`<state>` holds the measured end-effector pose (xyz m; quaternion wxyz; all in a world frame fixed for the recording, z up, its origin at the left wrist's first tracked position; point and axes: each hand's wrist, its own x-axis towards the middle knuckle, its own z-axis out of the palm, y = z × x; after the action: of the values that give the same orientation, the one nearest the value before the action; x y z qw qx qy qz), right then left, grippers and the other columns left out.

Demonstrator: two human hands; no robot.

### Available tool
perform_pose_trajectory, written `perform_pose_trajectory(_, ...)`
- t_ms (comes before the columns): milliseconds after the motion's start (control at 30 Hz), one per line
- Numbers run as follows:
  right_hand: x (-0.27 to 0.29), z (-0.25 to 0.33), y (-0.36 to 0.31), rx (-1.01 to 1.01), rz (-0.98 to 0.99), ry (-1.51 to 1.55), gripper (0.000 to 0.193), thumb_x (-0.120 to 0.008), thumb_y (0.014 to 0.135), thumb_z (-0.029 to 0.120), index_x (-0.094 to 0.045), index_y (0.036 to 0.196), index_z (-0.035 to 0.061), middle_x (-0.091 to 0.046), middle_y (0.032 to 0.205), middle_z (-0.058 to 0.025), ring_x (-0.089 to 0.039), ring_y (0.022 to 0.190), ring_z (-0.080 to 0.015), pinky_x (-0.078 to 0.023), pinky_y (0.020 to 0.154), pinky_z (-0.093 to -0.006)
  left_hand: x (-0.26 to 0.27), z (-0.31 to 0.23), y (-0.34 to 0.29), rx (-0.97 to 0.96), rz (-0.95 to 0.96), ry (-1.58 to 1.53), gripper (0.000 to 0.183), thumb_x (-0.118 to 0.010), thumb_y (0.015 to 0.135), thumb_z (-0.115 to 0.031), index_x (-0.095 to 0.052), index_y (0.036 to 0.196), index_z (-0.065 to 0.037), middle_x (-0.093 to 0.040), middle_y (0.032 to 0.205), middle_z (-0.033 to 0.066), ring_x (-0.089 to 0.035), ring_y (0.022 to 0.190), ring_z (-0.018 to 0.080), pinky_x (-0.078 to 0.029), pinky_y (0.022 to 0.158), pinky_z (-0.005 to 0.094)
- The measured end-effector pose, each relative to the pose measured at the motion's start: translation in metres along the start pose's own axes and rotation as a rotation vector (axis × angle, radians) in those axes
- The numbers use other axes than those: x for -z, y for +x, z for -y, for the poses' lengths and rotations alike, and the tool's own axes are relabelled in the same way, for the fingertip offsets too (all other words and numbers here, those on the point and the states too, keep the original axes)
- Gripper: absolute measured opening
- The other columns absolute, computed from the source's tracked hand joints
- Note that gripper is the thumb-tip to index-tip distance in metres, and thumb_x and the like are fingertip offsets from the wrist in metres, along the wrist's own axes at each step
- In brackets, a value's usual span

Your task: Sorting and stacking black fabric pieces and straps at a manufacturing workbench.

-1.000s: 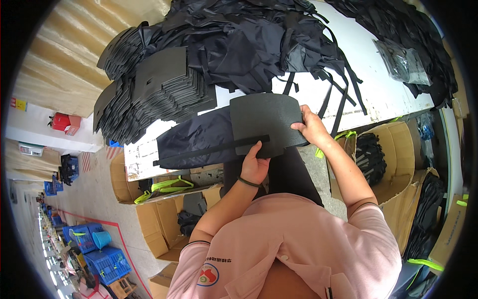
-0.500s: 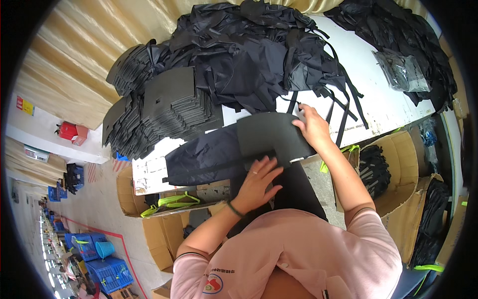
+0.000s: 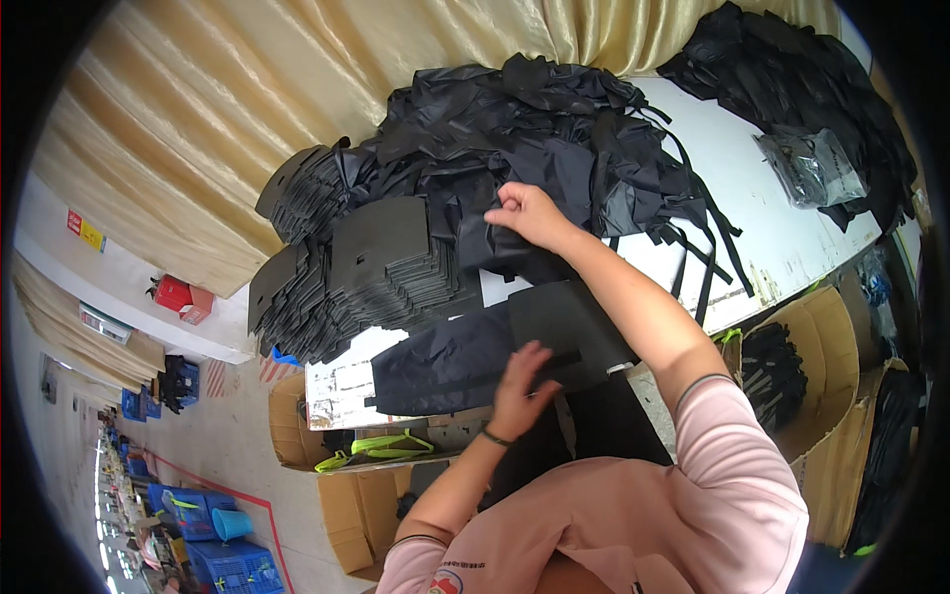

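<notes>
A dark navy fabric piece [image 3: 435,361] lies along the table's near edge, with a black strap running along its near side. At its right end rests a smooth black panel [image 3: 554,312], partly hidden by my right forearm. My left hand [image 3: 517,401] is over the near side of the fabric and panel, fingers spread, nothing gripped. Farther off, my right hand [image 3: 534,216] is over the front of a heap of dark fabric pieces [image 3: 534,129]; its fingers are loosely bent and nothing shows in them. Left of that hand stand stacked black panels [image 3: 381,243].
Another dark heap [image 3: 782,69] and a clear plastic bag [image 3: 811,168] occupy the white table's [image 3: 732,188] far right. Loose straps trail off the main heap. Cardboard boxes [image 3: 816,346] stand below the front edge, some holding black parts. A beige curtain [image 3: 247,69] hangs behind.
My right hand has left the black panel's right edge and moved up and left to the fabric heap. My left hand stays by the fabric piece. The whole view has shifted.
</notes>
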<state>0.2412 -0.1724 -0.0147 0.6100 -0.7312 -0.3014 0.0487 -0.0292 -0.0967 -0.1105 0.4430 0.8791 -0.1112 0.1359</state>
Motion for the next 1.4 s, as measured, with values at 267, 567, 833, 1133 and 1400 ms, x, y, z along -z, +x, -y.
perform_pose_trajectory(267,0.052,0.166,-0.067,0.231,0.757,0.045,0.026,-0.075,0.078,0.013,-0.060,0.096,0.0023,-0.060,0.076,-0.0048,-0.052,0.070,-0.0151,-0.044,0.067,-0.0294,0.160,-0.066,0.111,-0.270,-0.170,-0.307,0.060,-0.067,0.082,-0.012,-0.043,0.135,0.002,-0.043,0.141,0.0156,-0.038,0.134,0.0260,-0.025,0.113,0.0363)
perform_pose_trajectory(567,0.102,0.230,-0.090,0.348,0.679,-0.473,0.015,-0.065,0.087,0.016,-0.064,0.091,0.0015,-0.068,0.084,-0.0053,-0.064,0.080,-0.0145,-0.049,0.073,-0.0283,0.147,-0.095,0.136,0.081,0.593,-0.702,0.024,-0.069,0.082,0.002,-0.059,0.104,-0.004,-0.060,0.088,-0.0049,-0.055,0.081,0.0025,-0.046,0.074,0.0186)
perform_pose_trajectory(833,0.114,0.229,-0.108,0.208,0.595,-0.384,0.020,-0.069,0.084,0.010,-0.060,0.101,0.0028,-0.055,0.064,0.0012,-0.049,0.061,-0.0069,-0.042,0.062,-0.0238,0.108,-0.113,0.130,0.049,0.521,-0.929,0.038,-0.067,0.081,0.007,-0.052,0.113,-0.006,-0.060,0.105,0.0000,-0.055,0.100,0.0085,-0.045,0.087,0.0244)
perform_pose_trajectory(1133,0.114,0.216,-0.106,0.033,0.555,0.016,0.039,-0.063,0.090,0.007,-0.052,0.127,0.0021,-0.065,0.098,-0.0049,-0.061,0.090,-0.0124,-0.049,0.085,-0.0266,0.109,-0.127,0.122,-0.105,0.243,-0.941,0.035,-0.065,0.082,0.008,-0.059,0.113,-0.004,-0.060,0.106,0.0011,-0.057,0.101,0.0101,-0.045,0.091,0.0250)
perform_pose_trajectory(1400,0.115,0.236,-0.112,-0.115,0.789,-0.339,0.024,-0.069,0.082,0.007,-0.066,0.106,0.0013,-0.063,0.080,-0.0036,-0.059,0.072,-0.0106,-0.047,0.068,-0.0275,0.119,-0.132,0.115,0.029,0.434,-0.905,0.037,-0.067,0.081,0.005,-0.055,0.115,-0.002,-0.060,0.110,0.0022,-0.056,0.103,0.0096,-0.046,0.091,0.0254)
